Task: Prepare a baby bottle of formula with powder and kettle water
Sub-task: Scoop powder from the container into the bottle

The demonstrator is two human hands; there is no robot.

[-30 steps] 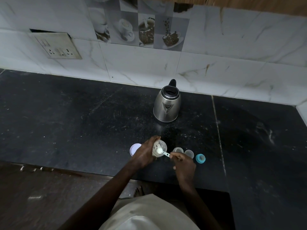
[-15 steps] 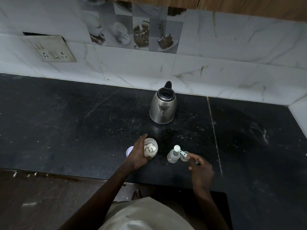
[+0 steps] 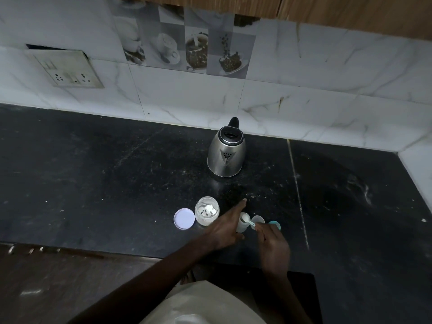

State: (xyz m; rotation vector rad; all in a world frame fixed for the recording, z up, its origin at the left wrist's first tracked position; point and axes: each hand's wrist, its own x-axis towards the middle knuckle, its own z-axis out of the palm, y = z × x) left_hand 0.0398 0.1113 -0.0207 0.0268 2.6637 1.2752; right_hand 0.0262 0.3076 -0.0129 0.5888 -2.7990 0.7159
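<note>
A small clear baby bottle (image 3: pixel 242 223) stands near the front edge of the black counter (image 3: pixel 93 183). My left hand (image 3: pixel 225 226) holds it from the left, index finger stretched out. My right hand (image 3: pixel 272 244) pinches a small white scoop (image 3: pixel 247 221) with its bowl over the bottle's mouth. A glass jar of white powder (image 3: pixel 207 211) stands open to the left, with its pale lid (image 3: pixel 184 218) lying beside it. A steel kettle (image 3: pixel 226 152) stands farther back.
A clear bottle cap (image 3: pixel 258 219) and a teal nipple ring (image 3: pixel 275 223) lie just right of the bottle. A tiled wall with a socket panel (image 3: pixel 70 71) runs behind the counter. The floor shows at the lower left.
My left hand let go of the powder jar and moved right to the bottle. My right hand brought the scoop from the jar to the bottle's mouth.
</note>
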